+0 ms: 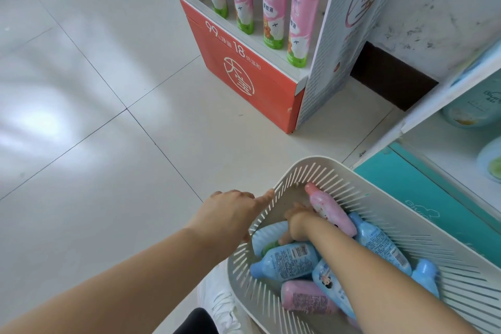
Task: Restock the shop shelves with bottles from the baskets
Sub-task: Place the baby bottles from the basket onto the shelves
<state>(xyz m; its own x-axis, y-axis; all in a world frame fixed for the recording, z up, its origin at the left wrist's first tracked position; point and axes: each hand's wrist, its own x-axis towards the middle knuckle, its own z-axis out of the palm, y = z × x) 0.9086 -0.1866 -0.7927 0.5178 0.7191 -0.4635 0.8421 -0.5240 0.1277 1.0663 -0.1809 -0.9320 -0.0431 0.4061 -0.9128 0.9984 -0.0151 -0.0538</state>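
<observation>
A white slatted basket (320,168) stands on the floor at lower right and holds several blue and pink bottles. My left hand (230,209) grips the basket's left rim, the index finger lying along the edge. Inside the basket, my right hand (296,222) is curled round a pale blue bottle (268,236) near the left wall. A pink bottle (329,209) lies just right of that hand. A blue bottle (287,262) lies label-up below my wrist. The white shelf (444,95) rises at the right.
A red and white cardboard display stand (244,73) with tall pink spray bottles (275,5) stands ahead on the tiled floor. Green-capped bottles (471,111) sit on the right shelf. A teal panel (423,192) runs under it. My white shoe (222,304) is beside the basket.
</observation>
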